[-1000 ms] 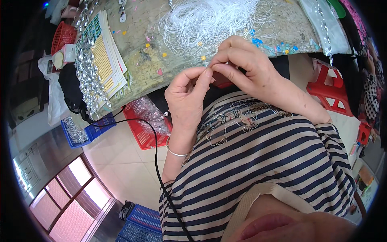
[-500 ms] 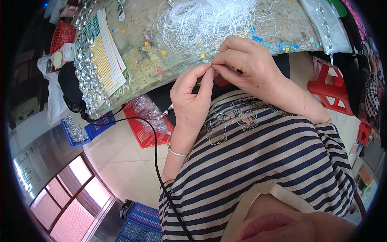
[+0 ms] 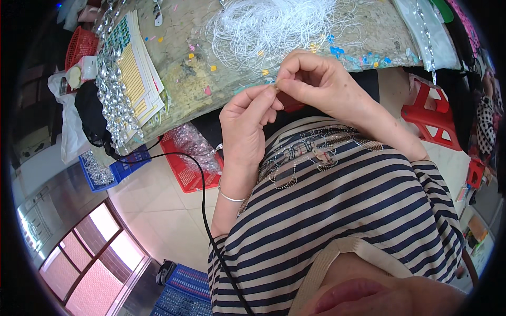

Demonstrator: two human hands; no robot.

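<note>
My left hand (image 3: 247,124) and my right hand (image 3: 316,79) meet at their fingertips just in front of my chest, above the near edge of the worktable (image 3: 211,89). Together they pinch a very small brownish piece (image 3: 276,88), too tiny to identify, with a thin white thread seeming to run from it. A silver bangle circles my left wrist. Beyond the hands, a loose heap of white threads (image 3: 274,26) lies on the table. Small coloured beads are scattered around it.
Stacked sheets with rows of shiny stones (image 3: 132,73) lie at the table's left. Strings of silver crystals (image 3: 113,105) hang off its edge. Red basket (image 3: 187,163) and blue tray (image 3: 110,166) stand on the tiled floor; a black cable crosses it. A red stool (image 3: 429,113) is at right.
Both hands stayed pinched together, shifting only slightly; the fingertips worked the tiny piece, with the left thumb and forefinger closing up against the right fingers.
</note>
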